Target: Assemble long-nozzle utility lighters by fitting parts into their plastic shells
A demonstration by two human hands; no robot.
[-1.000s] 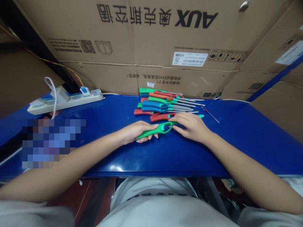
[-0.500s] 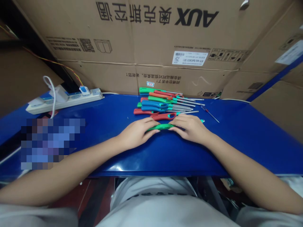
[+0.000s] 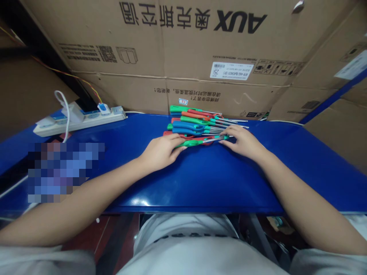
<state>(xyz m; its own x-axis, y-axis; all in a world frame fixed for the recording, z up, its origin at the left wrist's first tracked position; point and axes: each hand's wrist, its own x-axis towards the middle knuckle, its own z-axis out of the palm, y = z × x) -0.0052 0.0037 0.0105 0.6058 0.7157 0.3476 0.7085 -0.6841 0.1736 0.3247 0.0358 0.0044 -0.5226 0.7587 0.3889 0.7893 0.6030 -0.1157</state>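
A long-necked green gas lighter [image 3: 189, 143] is held in front of a heap of similar lighters. My left hand [image 3: 162, 152] is closed around its green handle, thumb along the near side. My right hand [image 3: 242, 143] pinches near the far end of its metal tube, where a teal piece shows between the fingers. Just behind lies a red lighter [image 3: 210, 140], partly covered by the held one. In the heap, blue lighters [image 3: 186, 128], a green lighter [image 3: 197, 119] and an orange one lie with their metal tubes to the right.
All of this is on a blue table [image 3: 177, 183]. A white power strip [image 3: 80, 120] with plugs and cables stands at the back left. A large cardboard box [image 3: 183, 49] with upside-down print forms the back wall. At the left, one area is blurred out.
My right hand has moved right and away, from the lighter's handle to its tube end. More of the green lighter's tube now shows. The thin screwdriver-like tool at the right is no longer visible.
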